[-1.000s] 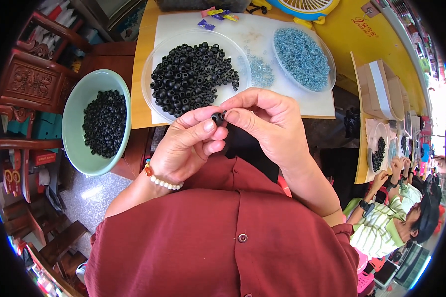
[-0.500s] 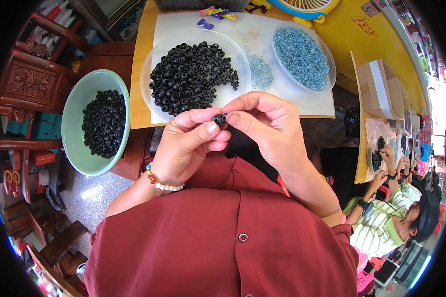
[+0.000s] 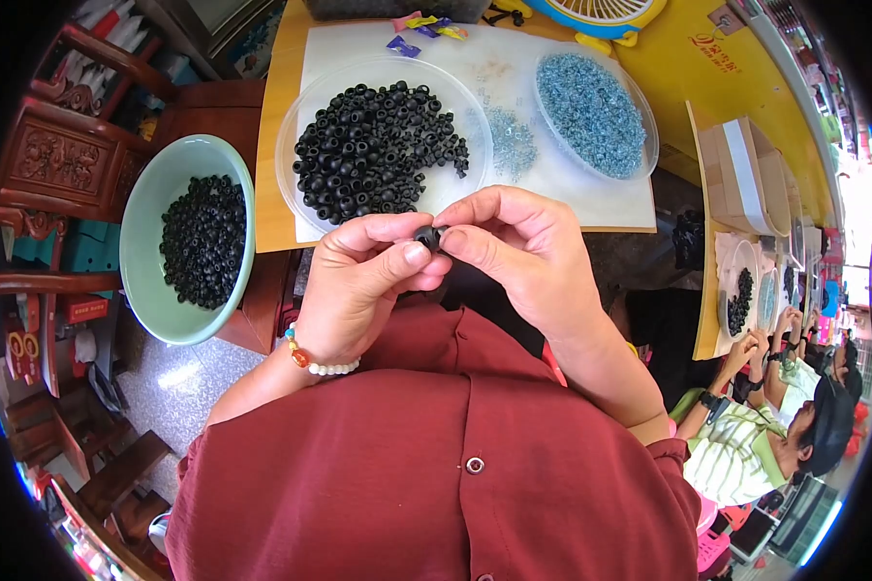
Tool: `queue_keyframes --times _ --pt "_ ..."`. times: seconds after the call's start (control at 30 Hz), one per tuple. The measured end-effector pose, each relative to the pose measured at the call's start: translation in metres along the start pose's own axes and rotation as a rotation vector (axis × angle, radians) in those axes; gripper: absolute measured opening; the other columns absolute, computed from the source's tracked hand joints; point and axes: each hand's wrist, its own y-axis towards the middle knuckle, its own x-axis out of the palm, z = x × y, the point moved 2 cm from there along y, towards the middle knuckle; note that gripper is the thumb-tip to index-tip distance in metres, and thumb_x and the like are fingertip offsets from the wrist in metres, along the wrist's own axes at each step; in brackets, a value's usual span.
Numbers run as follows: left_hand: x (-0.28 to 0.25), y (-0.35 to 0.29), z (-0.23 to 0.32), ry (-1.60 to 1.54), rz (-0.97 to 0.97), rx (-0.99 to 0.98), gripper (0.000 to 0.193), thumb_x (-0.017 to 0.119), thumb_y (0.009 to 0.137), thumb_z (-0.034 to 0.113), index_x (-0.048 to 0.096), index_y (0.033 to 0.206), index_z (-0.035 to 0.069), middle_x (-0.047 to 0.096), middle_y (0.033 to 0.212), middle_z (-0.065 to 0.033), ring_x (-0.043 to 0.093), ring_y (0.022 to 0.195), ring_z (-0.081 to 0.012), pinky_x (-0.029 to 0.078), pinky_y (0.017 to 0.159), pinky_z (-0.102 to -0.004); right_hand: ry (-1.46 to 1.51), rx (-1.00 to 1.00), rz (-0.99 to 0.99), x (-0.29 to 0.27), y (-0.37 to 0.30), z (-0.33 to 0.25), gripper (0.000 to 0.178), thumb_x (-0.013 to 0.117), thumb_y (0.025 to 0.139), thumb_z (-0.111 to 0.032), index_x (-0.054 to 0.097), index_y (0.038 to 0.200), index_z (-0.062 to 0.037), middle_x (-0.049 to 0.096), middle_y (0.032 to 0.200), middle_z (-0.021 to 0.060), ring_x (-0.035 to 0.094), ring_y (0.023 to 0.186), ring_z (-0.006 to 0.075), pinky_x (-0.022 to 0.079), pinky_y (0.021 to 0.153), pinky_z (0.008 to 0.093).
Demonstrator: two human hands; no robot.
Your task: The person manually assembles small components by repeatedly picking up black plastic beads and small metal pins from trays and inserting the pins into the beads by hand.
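Note:
In front of my chest, just off the near edge of the table, my left hand [image 3: 368, 268] pinches a round black bead-like piece [image 3: 426, 236] between thumb and fingers. My right hand [image 3: 521, 244] meets it from the right, its thumb and index fingertip closed at the piece's right edge. Any smaller part between those fingertips is hidden. Beyond my hands, a clear round tray [image 3: 289, 126] holds a heap of black pieces, larger ones on the left and smaller ones on the right.
A pale green basin [image 3: 136, 237] of black pieces stands at the left. Clear blue granules fill another tray [image 3: 652, 145] at the back right, with some scattered on the white sheet [image 3: 591, 205]. Wrapped sweets [image 3: 431, 29] lie behind. Co-workers [image 3: 746, 441] sit at the right.
The small black part that showed at my right fingertips is now against or inside the round piece. My right hand has shifted slightly. At right, a co-worker's hand has drawn back from a tray.

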Motion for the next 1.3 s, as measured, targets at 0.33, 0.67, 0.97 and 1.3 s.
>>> queue_keyframes --times 0.33,0.67,0.97,1.3 --pt "-0.001 0.006 0.004 0.356 -0.134 0.257 0.018 0.066 0.081 -0.001 0.068 0.099 0.003 0.063 0.098 -0.0124 0.063 0.094 -0.0217 0.053 0.082 -0.0304 0.549 0.378 -0.194 -0.013 0.006 0.024 0.015 0.069 0.082 -0.009 0.064 0.092 0.0010 0.065 0.085 0.0095 0.060 0.073 0.0128 0.048 0.068 0.0228" --pt "0.009 0.004 0.008 0.538 -0.291 0.419 0.016 0.070 0.078 0.002 0.069 0.094 0.001 0.066 0.103 -0.0165 0.061 0.104 -0.0306 0.048 0.091 -0.0397 0.620 0.469 -0.247 -0.012 -0.003 0.042 0.015 0.071 0.081 -0.011 0.065 0.090 -0.0002 0.064 0.083 0.0072 0.059 0.071 0.0130 0.050 0.068 0.0256" --pt "-0.006 -0.005 0.026 0.783 -0.111 0.341 0.020 0.065 0.076 -0.005 0.068 0.096 -0.002 0.065 0.105 -0.0168 0.063 0.096 -0.0236 0.050 0.086 -0.0336 0.483 0.373 -0.198 0.001 -0.004 0.041 0.019 0.067 0.084 -0.010 0.064 0.100 0.0003 0.065 0.091 0.0072 0.058 0.080 0.0112 0.047 0.075 0.0229" --pt "-0.122 -0.062 0.132 1.349 0.673 0.433 0.020 0.064 0.083 0.001 0.066 0.103 0.002 0.064 0.094 -0.0012 0.057 0.087 -0.0062 0.046 0.077 -0.0196 -0.647 -0.106 0.537 -0.117 0.004 0.066 0.014 0.066 0.080 -0.005 0.067 0.093 0.0001 0.067 0.081 0.0040 0.058 0.067 0.0074 0.047 0.061 0.0238"
